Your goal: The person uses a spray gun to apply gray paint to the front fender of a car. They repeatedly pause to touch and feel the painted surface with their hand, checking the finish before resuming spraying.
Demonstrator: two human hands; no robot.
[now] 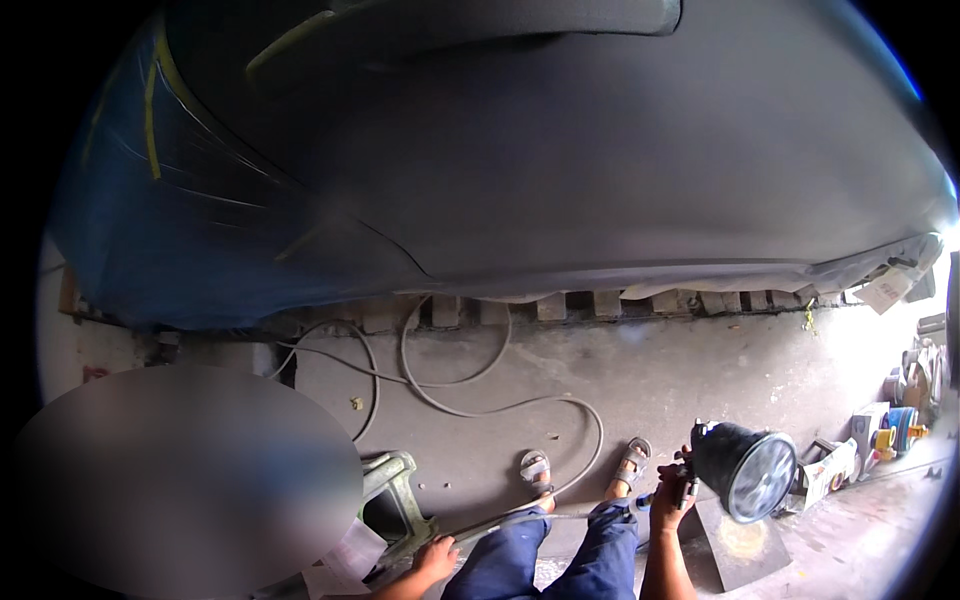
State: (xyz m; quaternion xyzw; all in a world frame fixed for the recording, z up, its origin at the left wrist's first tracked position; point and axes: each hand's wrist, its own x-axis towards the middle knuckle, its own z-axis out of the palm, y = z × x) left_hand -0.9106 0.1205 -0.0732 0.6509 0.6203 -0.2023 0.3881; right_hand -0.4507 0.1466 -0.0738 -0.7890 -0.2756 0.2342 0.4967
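My right hand [672, 505] is wrapped round the grip of a spray gun [686, 475]. Its large dark cup [728, 455] tilts to the right, and the pale, streaked round end faces me. A grey air hose [575, 515] runs from near the gun's grip across my legs to my left hand [435, 560]. There the fingers are curled closed, seemingly round the hose, low beside my left thigh. Ahead of me spreads a wide matte grey vehicle body panel [600, 170], apart from both hands.
Blue masking film [140, 230] with yellow tape covers the vehicle's left part. Hose loops [480, 408] lie on the concrete floor. A greenish plastic stool [405, 495] stands left of my feet. At right are a dark board [735, 550] and tape rolls [900, 425]. A blurred patch hides the lower left.
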